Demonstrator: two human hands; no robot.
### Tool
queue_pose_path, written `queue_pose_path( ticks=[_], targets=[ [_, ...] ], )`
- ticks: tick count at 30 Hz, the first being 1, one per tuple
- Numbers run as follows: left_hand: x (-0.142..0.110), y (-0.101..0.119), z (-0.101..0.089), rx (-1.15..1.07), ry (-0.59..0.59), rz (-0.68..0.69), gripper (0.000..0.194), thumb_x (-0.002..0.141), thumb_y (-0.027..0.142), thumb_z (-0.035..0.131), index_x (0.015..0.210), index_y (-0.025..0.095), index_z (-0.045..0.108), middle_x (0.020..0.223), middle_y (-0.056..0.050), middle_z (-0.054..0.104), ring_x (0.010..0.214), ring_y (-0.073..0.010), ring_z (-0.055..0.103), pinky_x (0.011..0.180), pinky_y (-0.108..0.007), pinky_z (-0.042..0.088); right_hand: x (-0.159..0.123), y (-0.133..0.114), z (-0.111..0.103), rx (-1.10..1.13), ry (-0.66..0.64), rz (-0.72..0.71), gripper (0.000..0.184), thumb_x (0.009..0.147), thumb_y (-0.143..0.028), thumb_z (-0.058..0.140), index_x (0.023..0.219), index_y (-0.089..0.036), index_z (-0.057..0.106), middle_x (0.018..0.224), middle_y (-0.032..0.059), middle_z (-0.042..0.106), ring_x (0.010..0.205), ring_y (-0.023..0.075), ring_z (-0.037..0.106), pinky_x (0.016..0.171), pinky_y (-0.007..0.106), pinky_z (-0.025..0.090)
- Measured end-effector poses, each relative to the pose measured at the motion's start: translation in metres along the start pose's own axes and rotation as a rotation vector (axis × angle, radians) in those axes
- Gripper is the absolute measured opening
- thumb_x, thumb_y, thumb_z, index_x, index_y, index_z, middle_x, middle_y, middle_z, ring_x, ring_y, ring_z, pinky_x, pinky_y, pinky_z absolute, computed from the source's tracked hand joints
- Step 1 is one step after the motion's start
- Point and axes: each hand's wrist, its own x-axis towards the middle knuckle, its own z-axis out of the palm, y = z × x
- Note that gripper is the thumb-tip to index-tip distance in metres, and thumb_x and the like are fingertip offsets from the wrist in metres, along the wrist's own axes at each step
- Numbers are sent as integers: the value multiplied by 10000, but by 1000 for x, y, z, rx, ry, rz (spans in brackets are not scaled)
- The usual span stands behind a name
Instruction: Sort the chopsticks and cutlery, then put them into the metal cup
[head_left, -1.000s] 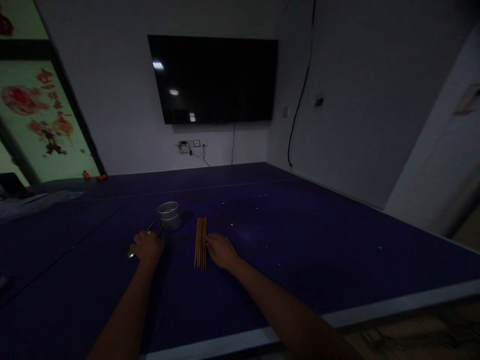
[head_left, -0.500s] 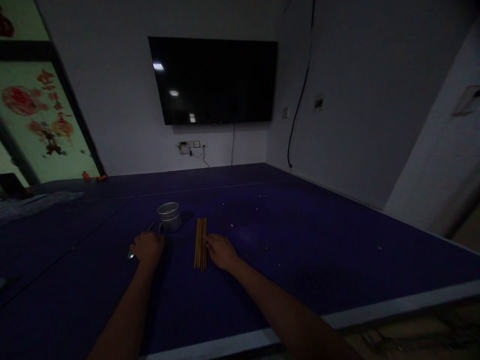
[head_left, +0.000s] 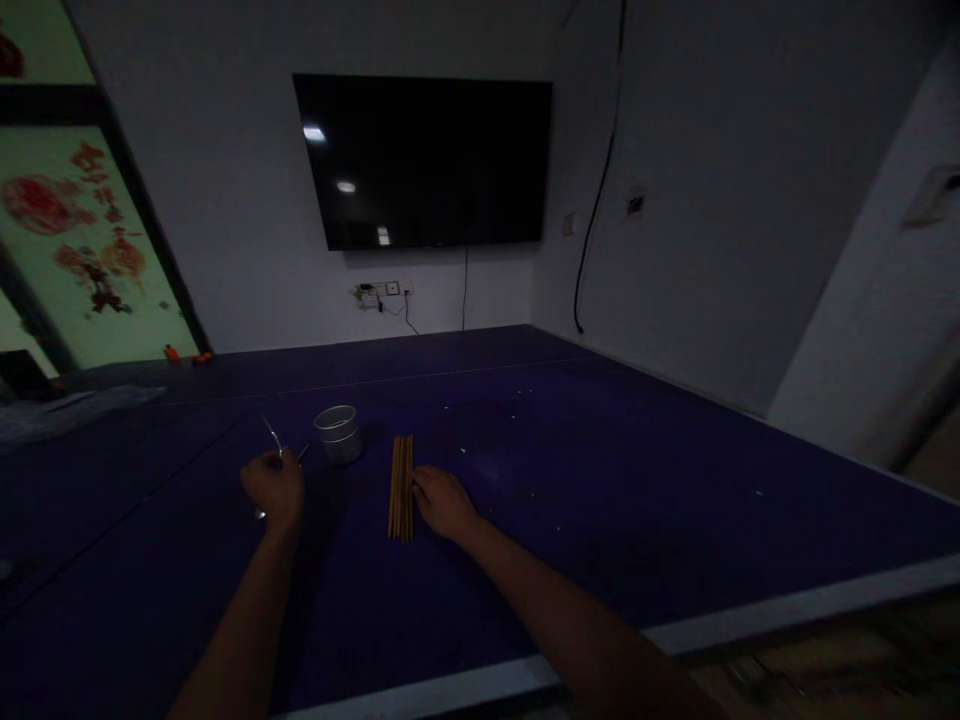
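My left hand (head_left: 276, 490) has its fingers closed on a slender utensil (head_left: 271, 432), whose slim, glossy shaft sticks up from my grip, tilted to the far left; I can't tell what shape its hidden end is. Beneath that hand lies a metal spoon (head_left: 260, 514), its smooth, rounded bowl shining on the near left and its thin handle showing on the far right. Just beyond, to the right, a round metal cup (head_left: 339, 437) stands upright, dull silver, with a bright rim and a ridge circling its wall. Right of it and nearer lies a flat bundle of sticks (head_left: 400, 490), straight, slim and yellowish brown like wood, side by side and pointing away from me. The fingers of my right hand (head_left: 444, 502) reach its right edge, slightly bent; I can't tell whether they pinch any stick. All this rests on the counter (head_left: 637, 480), smooth, deep purple, dotted with small pale flecks (head_left: 463, 450).
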Motion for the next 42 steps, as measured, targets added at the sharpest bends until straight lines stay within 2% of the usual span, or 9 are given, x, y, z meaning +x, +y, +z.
queue_pose_path(
  ticks=[3, 5, 9, 14, 22, 26, 30, 35, 42],
  targets=[
    [-12, 16, 2, -41, 108, 83, 200, 770, 358, 462, 789, 173, 535, 855, -83, 563, 927, -250, 532, 867, -436, 401, 1, -3, -2, 32, 34, -9, 375, 870, -162, 384, 1199, -184, 563, 1130, 80, 627, 1059, 178, 559, 914, 307, 412],
    [-26, 29, 6, -97, 72, 171, 215, 785, 365, 450, 808, 175, 547, 840, -63, 562, 872, -222, 541, 832, -406, 423, 1, -5, -3, 55, 67, -17, 362, 873, -171, 388, 1181, -185, 576, 1136, 79, 626, 1057, 177, 561, 914, 307, 416],
    [-65, 53, 20, -278, -150, 260, 244, 788, 401, 478, 819, 179, 574, 819, -43, 586, 788, -186, 561, 759, -341, 452, 0, -9, -6, 96, 136, -48, 376, 878, -244, 430, 1235, -188, 534, 1156, 86, 616, 1059, 188, 559, 904, 325, 431],
    [-100, 65, 36, -595, -448, 92, 290, 739, 445, 552, 821, 170, 594, 775, -34, 622, 729, -168, 590, 678, -283, 467, -2, -12, -10, 103, 222, -62, 427, 821, -246, 526, 1246, -211, 523, 1133, 72, 630, 1014, 187, 577, 890, 319, 437],
    [-97, 58, 41, -729, -602, -193, 346, 601, 456, 653, 769, 153, 633, 730, -34, 655, 679, -165, 604, 623, -256, 452, -4, -16, -16, 0, 175, 12, 356, 856, -373, 520, 1186, -254, 581, 1041, 46, 674, 933, 175, 615, 822, 270, 445],
    [-96, 55, 43, -766, -653, -240, 365, 568, 455, 672, 762, 147, 646, 716, -38, 663, 667, -167, 608, 633, -264, 454, -5, -18, -17, 13, 241, 43, 422, 862, -415, 508, 1248, -246, 534, 1088, 55, 659, 950, 172, 610, 829, 267, 447],
    [-98, 54, 44, -790, -691, -254, 365, 559, 463, 684, 739, 148, 645, 694, -33, 660, 649, -163, 604, 636, -268, 455, -8, -19, -17, 50, 307, -21, 382, 873, -380, 496, 1222, -236, 554, 1158, 49, 627, 1002, 149, 587, 838, 237, 441],
    [-99, 58, 42, -800, -692, -250, 383, 550, 472, 699, 751, 149, 653, 673, -17, 654, 641, -150, 598, 635, -254, 449, -9, -21, -16, -14, 257, -15, 282, 893, -366, 460, 1077, -253, 641, 1000, 31, 677, 876, 134, 618, 768, 223, 438],
    [-99, 62, 39, -874, -781, -374, 465, 515, 512, 735, 784, 140, 659, 762, -52, 685, 660, -143, 606, 625, -242, 448, -7, -23, -17, -111, 232, 96, 279, 889, -326, 426, 883, -210, 679, 870, 45, 685, 770, 149, 623, 674, 233, 420]
  ],
)
